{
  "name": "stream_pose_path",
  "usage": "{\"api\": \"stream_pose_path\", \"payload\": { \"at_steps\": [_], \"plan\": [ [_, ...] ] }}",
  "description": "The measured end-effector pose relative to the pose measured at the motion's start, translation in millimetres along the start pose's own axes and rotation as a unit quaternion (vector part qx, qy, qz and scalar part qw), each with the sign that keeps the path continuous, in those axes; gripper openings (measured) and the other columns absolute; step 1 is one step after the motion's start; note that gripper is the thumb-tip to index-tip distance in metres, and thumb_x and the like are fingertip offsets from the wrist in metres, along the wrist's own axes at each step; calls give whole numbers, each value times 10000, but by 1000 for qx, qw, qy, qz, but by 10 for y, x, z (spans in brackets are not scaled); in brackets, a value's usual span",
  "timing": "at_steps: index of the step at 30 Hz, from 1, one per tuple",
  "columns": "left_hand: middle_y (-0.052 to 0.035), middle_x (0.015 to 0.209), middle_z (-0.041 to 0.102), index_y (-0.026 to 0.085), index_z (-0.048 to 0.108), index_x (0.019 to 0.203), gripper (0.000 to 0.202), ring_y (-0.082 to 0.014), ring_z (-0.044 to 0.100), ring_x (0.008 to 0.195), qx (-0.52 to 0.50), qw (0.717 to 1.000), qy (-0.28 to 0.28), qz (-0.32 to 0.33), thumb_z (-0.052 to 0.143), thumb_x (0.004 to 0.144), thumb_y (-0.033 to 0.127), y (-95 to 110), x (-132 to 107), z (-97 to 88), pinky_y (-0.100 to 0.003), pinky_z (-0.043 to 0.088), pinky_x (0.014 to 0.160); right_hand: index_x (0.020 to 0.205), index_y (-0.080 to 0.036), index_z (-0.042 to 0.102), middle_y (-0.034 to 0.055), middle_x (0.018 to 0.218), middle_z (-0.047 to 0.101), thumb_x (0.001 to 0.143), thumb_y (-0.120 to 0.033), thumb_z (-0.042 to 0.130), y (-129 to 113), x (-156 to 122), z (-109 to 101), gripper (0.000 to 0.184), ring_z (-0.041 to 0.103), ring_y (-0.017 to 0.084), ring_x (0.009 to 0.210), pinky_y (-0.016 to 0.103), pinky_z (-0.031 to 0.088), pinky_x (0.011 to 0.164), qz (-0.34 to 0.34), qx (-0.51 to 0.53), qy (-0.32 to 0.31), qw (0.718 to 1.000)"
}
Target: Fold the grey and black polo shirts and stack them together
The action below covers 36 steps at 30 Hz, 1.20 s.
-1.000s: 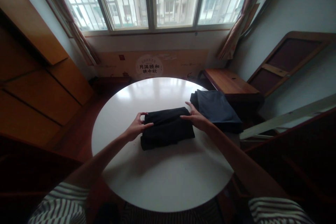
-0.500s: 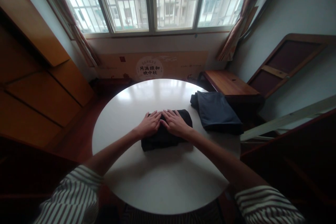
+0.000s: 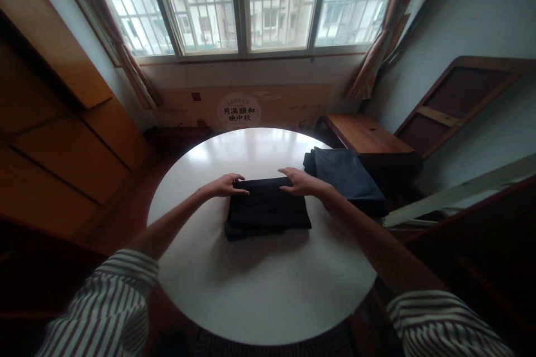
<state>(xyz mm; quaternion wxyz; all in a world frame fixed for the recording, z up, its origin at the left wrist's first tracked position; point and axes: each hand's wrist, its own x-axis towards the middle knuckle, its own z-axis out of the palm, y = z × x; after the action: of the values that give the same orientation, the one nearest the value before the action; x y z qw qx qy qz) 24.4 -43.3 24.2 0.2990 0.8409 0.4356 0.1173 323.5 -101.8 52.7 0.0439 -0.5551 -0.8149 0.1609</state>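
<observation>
A folded black cloth, probably a garment, lies as a neat rectangle on the round white table. At its far left corner is my left hand, thumb over the cloth and fingers by the far edge, with a gap between them. My right hand is by the far right corner, its fingers spread past the far edge and its thumb over the top. Whether the fingertips touch the cloth, I cannot tell. A lower layer shows at the near left edge.
A second folded dark cloth lies at the table's right edge, partly behind my right forearm. Beyond it stands a low wooden table. Orange cabinets line the left side, and a barred window is ahead.
Both hands have moved apart from the middle of the black cloth to its far left and right corners. The cloth's far edge now looks straighter and flatter.
</observation>
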Motion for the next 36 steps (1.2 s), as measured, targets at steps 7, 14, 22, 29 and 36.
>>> {"api": "stream_pose_path", "payload": {
  "at_steps": [7, 14, 22, 29, 36],
  "plan": [
    [-24, 842, 685, 179, 686, 989, 582, -202, 623, 753, -114, 989, -93, -16, 900, 494, 398, 137, 27, -87, -250, 485, 626, 1184, -161, 711, 96, 1080, 738, 615, -325, 858, -60, 263, -298, 610, 698, 264, 934, 305, 539, 780, -7, 8, -152, 988],
    [-39, 833, 686, 175, 722, 968, 190, -197, 631, 772, 89, 985, 46, 140, 670, 806, 261, 662, -277, -547, -276, 498, 706, 1236, -185, 646, 101, 1020, 726, 849, -278, 680, -303, -212, -665, 400, 676, 236, 852, 286, 469, 717, -67, -56, -23, 996],
    [-119, 1108, 667, 202, 646, 1250, 414, -249, 647, 1051, 288, 900, 236, 228, 425, 925, 73, 569, -567, -135, -409, 529, 939, 1375, -194, 555, 148, 1220, 654, 949, -44, 385, -245, -503, -201, 483, 592, 271, 1087, 465, 378, 1023, -155, -273, 248, 916],
    [-151, 1127, 668, 131, 596, 1278, 344, -287, 646, 1066, 344, 879, 134, 302, 504, 949, 176, 325, -1276, 669, -436, 577, 886, 1349, -160, 580, 201, 1355, 583, 932, -213, 547, -112, -1220, 728, 421, 547, 340, 1235, 602, 377, 1060, -245, -196, 181, 932],
    [-141, 1292, 588, 207, 512, 1378, 482, -278, 576, 1159, 185, 948, 168, 197, 624, 920, 309, 466, -967, 345, -462, 531, 941, 1256, -167, 636, 155, 1288, 634, 994, -258, 466, -245, -892, 439, 326, 581, 281, 1209, 523, 441, 1055, -211, -47, 219, 952]
  ]
}}
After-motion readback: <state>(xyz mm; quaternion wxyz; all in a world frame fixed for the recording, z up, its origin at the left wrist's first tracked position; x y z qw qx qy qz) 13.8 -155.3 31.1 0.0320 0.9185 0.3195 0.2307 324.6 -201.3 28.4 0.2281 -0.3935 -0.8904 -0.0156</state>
